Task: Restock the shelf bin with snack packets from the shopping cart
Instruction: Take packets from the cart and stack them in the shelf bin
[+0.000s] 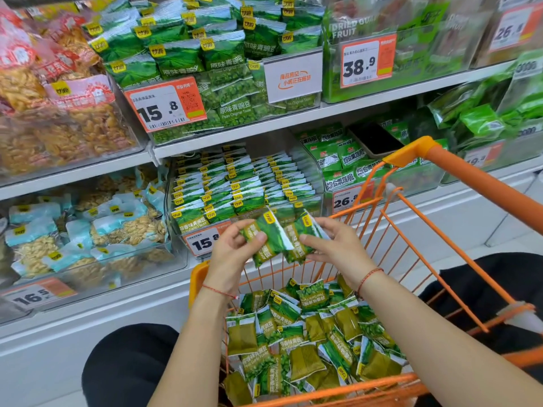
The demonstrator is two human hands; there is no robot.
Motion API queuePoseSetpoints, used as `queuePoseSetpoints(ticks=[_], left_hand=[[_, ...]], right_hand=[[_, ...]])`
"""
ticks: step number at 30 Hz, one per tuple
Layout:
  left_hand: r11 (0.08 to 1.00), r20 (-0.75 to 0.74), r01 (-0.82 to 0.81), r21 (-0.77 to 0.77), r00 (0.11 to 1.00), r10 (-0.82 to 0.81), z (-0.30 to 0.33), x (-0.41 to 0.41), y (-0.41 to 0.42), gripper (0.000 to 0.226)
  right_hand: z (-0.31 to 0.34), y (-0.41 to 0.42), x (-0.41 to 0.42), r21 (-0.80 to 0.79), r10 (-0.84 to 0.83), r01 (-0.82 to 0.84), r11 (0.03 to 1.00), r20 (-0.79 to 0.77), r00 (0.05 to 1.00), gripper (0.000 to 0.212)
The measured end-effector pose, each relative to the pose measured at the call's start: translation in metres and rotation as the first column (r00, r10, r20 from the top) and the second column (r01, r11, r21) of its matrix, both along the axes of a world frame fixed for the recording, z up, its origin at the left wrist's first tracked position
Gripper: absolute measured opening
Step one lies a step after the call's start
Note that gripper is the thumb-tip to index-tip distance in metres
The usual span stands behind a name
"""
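Squaring a small stack of packets above the cart [411, 218], just before the bin [244, 186].
Left hand [232, 251] pinches one packet [264, 239]; right hand [332, 245] pinches the next [299, 236]. Advisably align edges, labels forward, then slot them upright into the front row.

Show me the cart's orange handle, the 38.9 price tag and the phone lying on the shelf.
orange cart handle [482, 183], head view, on the middle of the bar.
38.9 price tag [367, 61], head view, on its printed face.
phone [374, 141], head view, on its dark screen.
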State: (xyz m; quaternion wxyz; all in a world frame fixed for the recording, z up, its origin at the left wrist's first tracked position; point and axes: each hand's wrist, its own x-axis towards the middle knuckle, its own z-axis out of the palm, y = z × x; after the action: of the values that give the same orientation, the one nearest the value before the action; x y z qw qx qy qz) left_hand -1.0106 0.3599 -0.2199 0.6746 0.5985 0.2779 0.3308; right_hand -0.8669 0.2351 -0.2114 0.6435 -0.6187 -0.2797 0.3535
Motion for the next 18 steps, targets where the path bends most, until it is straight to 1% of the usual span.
queuePoseSetpoints(ticks=[2, 3, 5, 6, 9, 11, 13, 16, 18], left_hand=[[0.991, -0.087, 0.006, 0.132, 0.996, 0.005, -0.003, 0.002, -0.006, 0.036], [0.985, -0.118, -0.005, 0.174, 0.993, 0.026, -0.003, 0.003, -0.009, 0.034], [0.975, -0.154, -0.021, 0.22, 0.986, 0.056, -0.001, 0.004, -0.014, 0.033], [0.973, -0.158, -0.006, 0.231, 0.987, 0.044, 0.001, 0.005, -0.015, 0.033], [0.976, -0.138, 0.049, 0.211, 0.99, -0.02, 0.003, 0.005, -0.02, 0.032], [0.975, -0.148, 0.029, 0.22, 0.989, 0.004, 0.003, 0.005, -0.021, 0.032], [0.976, -0.16, -0.032, 0.217, 0.985, 0.067, 0.001, 0.005, -0.019, 0.033], [0.983, -0.108, -0.118, 0.144, 0.985, 0.134, 0.0, 0.006, -0.018, 0.038], [0.985, -0.055, -0.16, 0.056, 0.985, 0.163, 0.001, 0.007, -0.019, 0.039]], right_hand=[[0.0, 0.001, -0.007, -0.045, 0.047, -0.044, 0.998, 0.067, 0.997, 0.021], [0.0, 0.001, -0.009, -0.05, 0.058, -0.054, 0.997, 0.067, 0.996, 0.021], [0.001, 0.0, -0.009, -0.021, 0.05, -0.05, 0.999, 0.008, 0.999, 0.017], [0.002, -0.001, -0.008, 0.0, 0.048, -0.048, 0.999, -0.029, 0.998, 0.014], [0.004, -0.001, -0.007, 0.02, 0.081, -0.079, 0.997, -0.137, 0.987, 0.01], [0.004, 0.0, -0.007, 0.041, 0.096, -0.088, 0.995, -0.269, 0.958, 0.013], [0.004, 0.0, -0.006, 0.107, 0.158, -0.126, 0.986, -0.388, 0.908, 0.022], [0.005, -0.004, -0.004, 0.171, 0.297, -0.246, 0.954, -0.422, 0.857, 0.044], [0.006, -0.005, -0.006, 0.197, 0.339, -0.279, 0.94, -0.438, 0.832, 0.049]])
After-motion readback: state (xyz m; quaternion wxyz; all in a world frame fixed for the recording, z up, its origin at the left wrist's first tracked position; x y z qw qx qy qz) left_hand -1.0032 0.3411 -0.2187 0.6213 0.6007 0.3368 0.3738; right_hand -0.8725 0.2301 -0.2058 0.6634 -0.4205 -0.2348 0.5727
